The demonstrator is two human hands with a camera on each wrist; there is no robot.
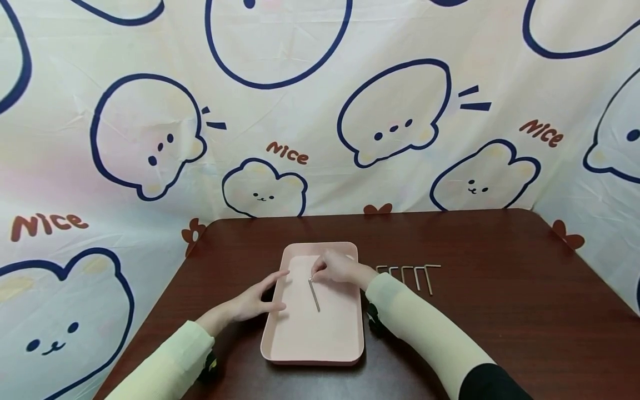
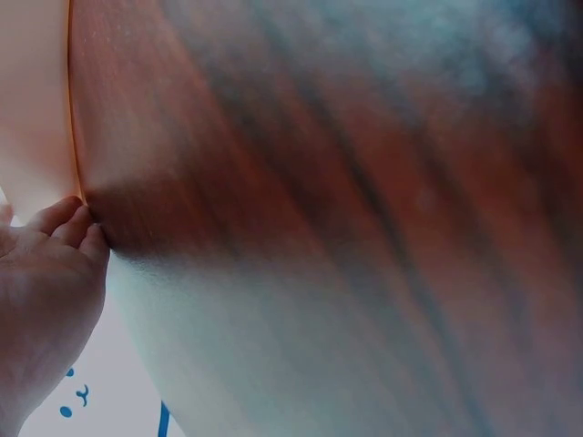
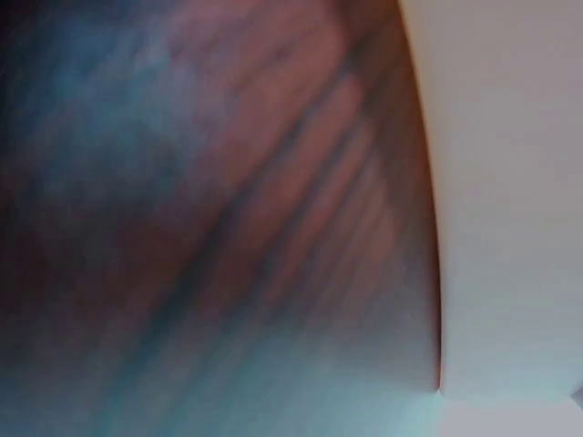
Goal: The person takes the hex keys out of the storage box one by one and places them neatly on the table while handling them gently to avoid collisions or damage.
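Note:
A pink rectangular tray point(image 1: 320, 347) lies on the table. Over it, my right hand point(image 1: 337, 268) pinches the short bent end of a metal hex key point(image 1: 315, 297), whose long arm points toward the tray's near side. Whether the key touches the tray floor I cannot tell. My left hand point(image 1: 250, 300) rests against the tray's left side, with thumb and forefinger spread over the rim. In the left wrist view, fingertips point(image 2: 68, 218) of that hand touch the tray's outer wall point(image 2: 36, 109). My right hand is out of sight in the right wrist view.
Several L-shaped hex keys point(image 1: 410, 272) lie in a row on the dark wooden table point(image 1: 500, 311), right of the tray and partly behind my right forearm. A printed cloth point(image 1: 320, 122) with cartoon outlines hangs behind the table and along its sides.

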